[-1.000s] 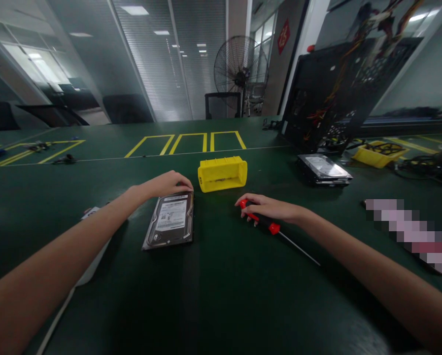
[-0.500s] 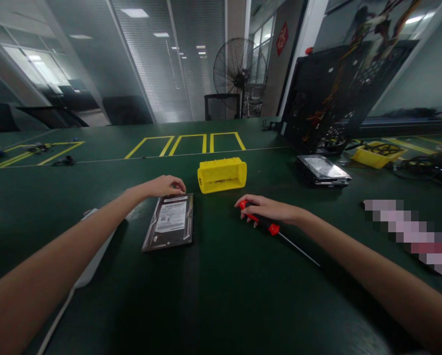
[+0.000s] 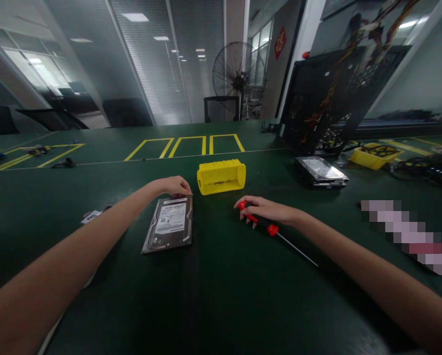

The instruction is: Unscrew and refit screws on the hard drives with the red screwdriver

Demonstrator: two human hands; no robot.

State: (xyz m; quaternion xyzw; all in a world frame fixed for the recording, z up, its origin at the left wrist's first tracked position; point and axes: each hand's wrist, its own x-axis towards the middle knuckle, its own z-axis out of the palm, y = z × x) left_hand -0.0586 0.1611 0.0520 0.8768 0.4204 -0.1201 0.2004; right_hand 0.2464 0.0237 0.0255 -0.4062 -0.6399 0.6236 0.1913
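Observation:
A hard drive [image 3: 172, 224] lies label up on the green table, left of centre. At its far right corner is my left hand [image 3: 177, 186], its fingers closed together; whatever they pinch is too small to make out. My right hand [image 3: 259, 209] is wrapped loosely round the red and black handle of a screwdriver [image 3: 273, 230], whose shaft points toward the lower right. Between and beyond both hands sits a yellow bin [image 3: 221, 177], its open side facing me.
Stacked hard drives [image 3: 321, 170] lie at the right, before a black computer case [image 3: 317, 103]. Farther right are a second yellow bin [image 3: 373, 159] and cables [image 3: 424, 170]. A pale device with a cord is partly under my left forearm.
My left hand has moved slightly right along the drive's far edge, to its corner. My left forearm now covers more of the pale device. My right hand and the screwdriver have barely moved.

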